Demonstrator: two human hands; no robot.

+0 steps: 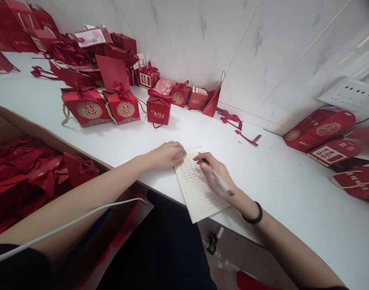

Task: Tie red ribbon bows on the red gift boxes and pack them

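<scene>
A lined notepad [199,193] lies slantwise on the white table, its lower corner jutting past the front edge. Rows of handwriting cover its upper part, and the lower lines are blank. My left hand [168,155] rests at the pad's upper left edge, fingers curled and pressed onto the paper. Between the fingers of my right hand [214,171] is a pen [222,183], its dark tip end near the written rows and its clear barrel slightly blurred. A black band circles my right wrist.
Red gift boxes [92,108] with ribbons stand along the wall, with a small red box [158,110] nearer. Loose ribbons [247,138] lie right of them. More red boxes [329,123] sit at right below a power strip [352,96]. A carton [48,133] of red pieces is at left; a white cable [90,211] crosses my left arm.
</scene>
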